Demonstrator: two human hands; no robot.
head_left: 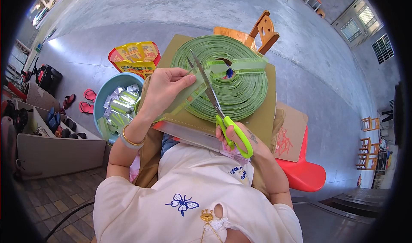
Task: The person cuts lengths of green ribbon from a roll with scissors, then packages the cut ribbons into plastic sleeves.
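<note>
A large coil of green plastic strip (251,95) lies flat on an olive board (271,114) in front of me. My left hand (169,86) pinches a loose green strip (199,85) that runs off the coil's middle. In my right hand (240,135) is a pair of scissors (216,103) with bright green handles, my fingers through the loops. The blades are slightly apart and point up and left, beside the strip and close to my left fingertips. A short piece of the strip hangs below my left hand.
At the left stands a blue tub (101,101) holding silvery and green cut pieces. Behind it is a yellow and red bag (137,56). A wooden chair (264,30) is beyond the coil; a red stool (307,170) and cardboard (294,131) are right. A shoe rack (60,150) stands far left.
</note>
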